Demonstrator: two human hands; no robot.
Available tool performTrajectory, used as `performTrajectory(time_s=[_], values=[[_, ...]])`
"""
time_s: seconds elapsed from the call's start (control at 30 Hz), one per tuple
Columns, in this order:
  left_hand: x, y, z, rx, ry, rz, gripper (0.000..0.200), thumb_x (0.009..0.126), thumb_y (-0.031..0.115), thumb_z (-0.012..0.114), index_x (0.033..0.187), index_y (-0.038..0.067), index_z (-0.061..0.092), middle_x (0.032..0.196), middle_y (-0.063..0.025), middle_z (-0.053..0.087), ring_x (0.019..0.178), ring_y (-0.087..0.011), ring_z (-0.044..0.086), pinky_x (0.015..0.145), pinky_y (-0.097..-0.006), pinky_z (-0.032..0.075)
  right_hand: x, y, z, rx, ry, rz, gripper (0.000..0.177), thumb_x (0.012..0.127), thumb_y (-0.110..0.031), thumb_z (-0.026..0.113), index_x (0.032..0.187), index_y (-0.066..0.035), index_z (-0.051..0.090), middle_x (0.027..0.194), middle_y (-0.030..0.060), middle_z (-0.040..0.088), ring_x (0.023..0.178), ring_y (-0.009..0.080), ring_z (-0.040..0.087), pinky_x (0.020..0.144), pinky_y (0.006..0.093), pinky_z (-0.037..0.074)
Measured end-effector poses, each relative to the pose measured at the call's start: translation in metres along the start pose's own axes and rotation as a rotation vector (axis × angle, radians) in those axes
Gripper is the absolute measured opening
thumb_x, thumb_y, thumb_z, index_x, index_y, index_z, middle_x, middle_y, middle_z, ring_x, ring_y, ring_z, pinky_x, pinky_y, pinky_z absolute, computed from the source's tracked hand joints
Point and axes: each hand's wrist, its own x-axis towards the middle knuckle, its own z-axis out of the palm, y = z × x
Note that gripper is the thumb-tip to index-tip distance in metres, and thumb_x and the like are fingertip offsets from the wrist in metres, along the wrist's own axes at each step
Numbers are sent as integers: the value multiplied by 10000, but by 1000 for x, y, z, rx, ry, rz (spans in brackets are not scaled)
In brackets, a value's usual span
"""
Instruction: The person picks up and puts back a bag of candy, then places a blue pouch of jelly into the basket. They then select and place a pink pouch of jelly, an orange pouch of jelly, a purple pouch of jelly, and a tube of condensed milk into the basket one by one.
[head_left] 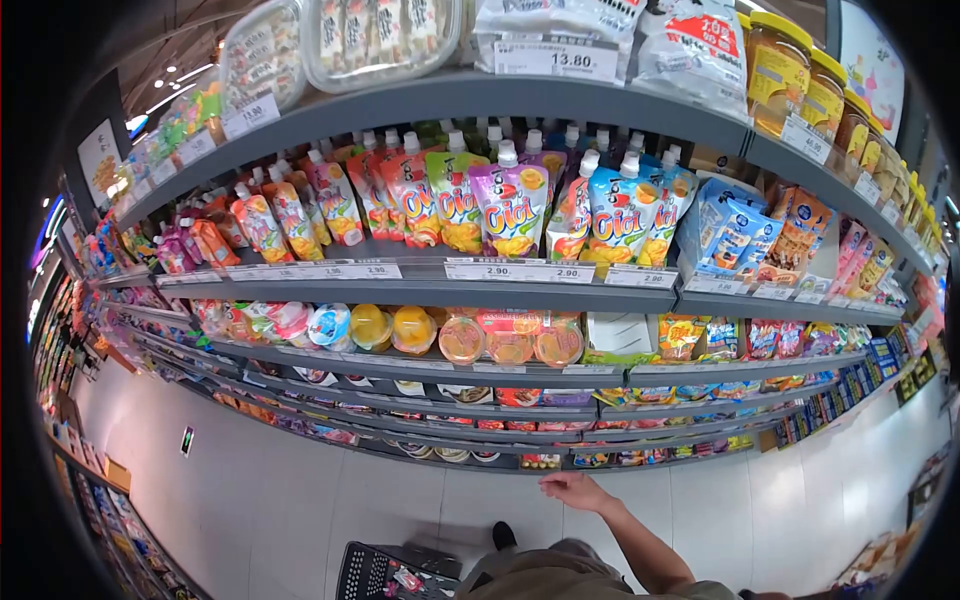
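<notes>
My right hand (577,491) hangs low in front of the shelves, over the floor. Its fingers are loosely apart and point left, and I see nothing in them. The nearest goods are on the bottom shelf rows just beyond it. My left hand is out of view. A dark shopping basket (375,573) with a few small packages inside is at the lower left, beside my legs; its handle and whatever holds it are hidden. At the middle of the shelving stand jelly drink pouches, among them a purple pouch (507,208), a green pouch (457,200) and a blue pouch (620,215).
Above the pouches, a shelf holds a white candy bag (690,50), a clear plastic box (383,40) and yellow-lidded jars (778,65). Fruit jelly cups (461,340) line the shelf below. Pale tiled floor (300,495) runs along the aisle, with other shelving at both sides.
</notes>
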Motion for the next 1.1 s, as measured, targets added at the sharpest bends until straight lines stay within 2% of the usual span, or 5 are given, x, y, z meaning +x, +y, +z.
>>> performTrajectory(time_s=[0.57, 0.63, 0.67, 0.73, 1.1], values=[[81, -27, -62, 266, 12, 331, 304, 919, 377, 556, 1038, 153, 724, 1021, -86, 736, 948, -263, 718, 809, -415, 569, 1, -203, -64, -79, -123, -403, 303, 1012, -279, 588, 1250, -108, 659, 1123, 73, 726, 989, 204, 698, 836, 322, 533], [58, 15, -129, -516, 716, 96, 229, 870, 278, 645, 790, 67, 683, 610, -73, 642, 590, -303, 648, 604, -407, 527, -5, -223, -74, -85, -141, -453, 298, 1011, -262, 592, 1248, -95, 661, 1110, 71, 731, 945, 190, 706, 808, 312, 542], [53, 31, -159, -510, 718, 98, 229, 870, 278, 645, 790, 67, 683, 610, -73, 642, 590, -303, 648, 604, -407, 527, -9, -233, -78, -85, -136, -457, 298, 1011, -262, 592, 1248, -95, 661, 1110, 71, 731, 945, 190, 706, 808, 312, 542], [48, 56, -207, -929, 324, -284, 275, 907, 282, 611, 1013, 51, 714, 874, -88, 758, 863, -201, 731, 784, -330, 556, -20, -251, -83, 8, -90, -604, 286, 1004, -220, 607, 1255, -92, 660, 1083, 65, 735, 917, 171, 700, 779, 297, 541], [88, 84, -233, -863, 405, 39, 308, 934, 351, 599, 1015, 73, 704, 869, -101, 749, 816, -258, 724, 768, -370, 551, -70, -336, -142, -146, 293, -835, 209, 922, -85, 682, 1121, -35, 723, 1067, 111, 724, 910, 175, 688, 767, 302, 542]])
